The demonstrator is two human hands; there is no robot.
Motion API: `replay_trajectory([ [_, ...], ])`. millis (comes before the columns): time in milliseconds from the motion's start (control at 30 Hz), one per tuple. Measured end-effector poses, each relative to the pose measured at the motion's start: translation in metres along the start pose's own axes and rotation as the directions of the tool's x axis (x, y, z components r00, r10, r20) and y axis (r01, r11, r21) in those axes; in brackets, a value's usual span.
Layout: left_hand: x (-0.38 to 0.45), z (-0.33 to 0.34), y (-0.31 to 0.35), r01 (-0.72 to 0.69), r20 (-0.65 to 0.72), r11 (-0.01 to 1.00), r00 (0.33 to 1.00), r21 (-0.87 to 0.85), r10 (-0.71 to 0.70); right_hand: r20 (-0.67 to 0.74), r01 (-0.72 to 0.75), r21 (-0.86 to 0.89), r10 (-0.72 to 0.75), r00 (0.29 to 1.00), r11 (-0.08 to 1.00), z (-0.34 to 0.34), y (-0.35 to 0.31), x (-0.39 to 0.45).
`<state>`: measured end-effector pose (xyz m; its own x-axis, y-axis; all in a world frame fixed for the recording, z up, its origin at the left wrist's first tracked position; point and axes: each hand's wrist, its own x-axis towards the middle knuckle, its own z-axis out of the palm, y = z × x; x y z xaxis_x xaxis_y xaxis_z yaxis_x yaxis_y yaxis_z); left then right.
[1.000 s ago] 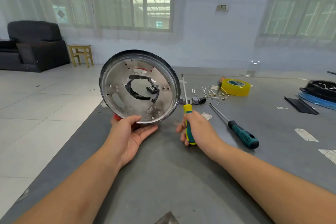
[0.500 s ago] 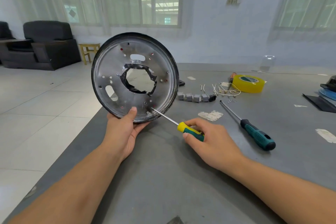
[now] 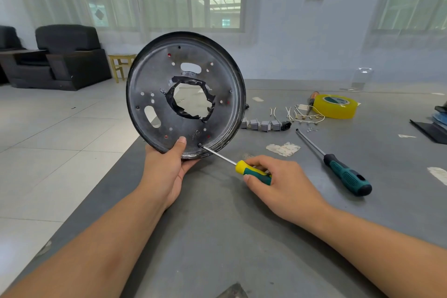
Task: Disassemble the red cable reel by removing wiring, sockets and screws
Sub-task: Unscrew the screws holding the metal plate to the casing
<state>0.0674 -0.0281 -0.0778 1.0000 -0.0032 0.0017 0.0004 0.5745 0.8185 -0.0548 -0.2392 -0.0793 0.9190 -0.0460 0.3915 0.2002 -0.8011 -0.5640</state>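
A round metal reel plate (image 3: pixel 154 84) with a ragged black-edged hole in its middle stands upright above the left part of the grey table (image 3: pixel 242 237). My left hand (image 3: pixel 167 167) grips its lower rim, thumb on the near face. My right hand (image 3: pixel 283 184) holds a yellow-and-green screwdriver (image 3: pixel 254 172), whose tip touches a screw near the plate's lower edge. Several grey sockets (image 3: pixel 264 125) and loose white wires (image 3: pixel 302 115) lie in a row behind.
A second screwdriver with a dark green handle (image 3: pixel 346 174) lies to the right. A yellow tape roll (image 3: pixel 335 109) sits further back. Scraps of tape (image 3: pixel 283 149) lie on the table. Dark parts (image 3: pixel 433 126) rest at the right edge. The table's left edge drops to the floor.
I lifted the plate and turned it more upright. My right hand swung the screwdriver from upright to a slant and put its tip against the plate's lower screw.
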Motion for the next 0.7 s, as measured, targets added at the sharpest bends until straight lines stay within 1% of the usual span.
replay_trajectory([
  [267, 0.0002, -0.0019, -0.0006, -0.015, -0.002, 1.0, 1.0, -0.014, 0.014, 0.01, -0.022, -0.015, 0.022, 1.0, 1.0, -0.0013, -0.0019, 0.0007],
  [467, -0.0016, -0.0018, -0.0025, -0.061, 0.014, 0.998, 0.998, 0.026, 0.061, 0.006, -0.035, -0.023, 0.035, 0.999, 0.999, -0.0012, -0.0029, 0.0],
  [633, -0.0039, -0.001, -0.0029, -0.081, 0.029, 0.996, 0.996, 0.048, 0.08, 0.01, -0.07, -0.027, 0.07, 0.997, 0.997, -0.0018, -0.0065, -0.0023],
  [700, -0.005, -0.0004, -0.0031, -0.089, 0.031, 0.994, 0.996, 0.056, 0.088, 0.012, -0.1, 0.007, 0.1, 0.995, 0.995, -0.0021, -0.0089, -0.0023],
])
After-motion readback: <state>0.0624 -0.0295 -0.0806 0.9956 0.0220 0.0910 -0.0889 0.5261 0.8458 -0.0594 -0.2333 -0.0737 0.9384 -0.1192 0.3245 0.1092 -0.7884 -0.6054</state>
